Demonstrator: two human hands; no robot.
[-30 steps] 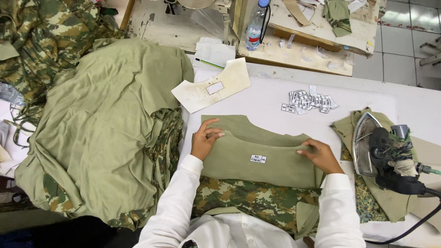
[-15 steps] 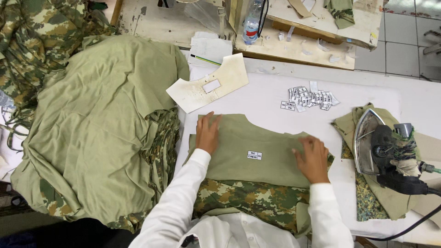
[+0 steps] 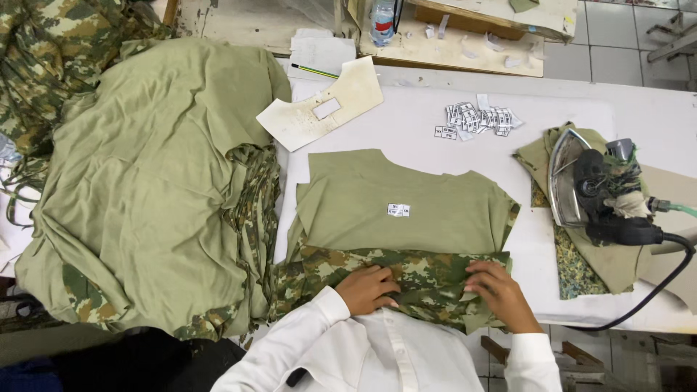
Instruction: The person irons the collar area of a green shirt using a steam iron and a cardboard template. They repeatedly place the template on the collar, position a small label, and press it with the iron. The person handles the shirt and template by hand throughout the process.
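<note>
We see an olive garment piece [image 3: 396,207] lying flat on the white table [image 3: 639,120], a small white label [image 3: 398,210] at its middle and its camouflage hem [image 3: 406,276] folded at the near edge. The left hand [image 3: 367,289] and right hand [image 3: 499,294] pinch that hem, fingers curled. Bare table lies beyond the neckline. A cardboard template [image 3: 319,105] and loose labels [image 3: 478,118] sit farther back, an iron [image 3: 592,192] rests to the right, and heaped olive fabric [image 3: 145,189] crowds the left.
</note>
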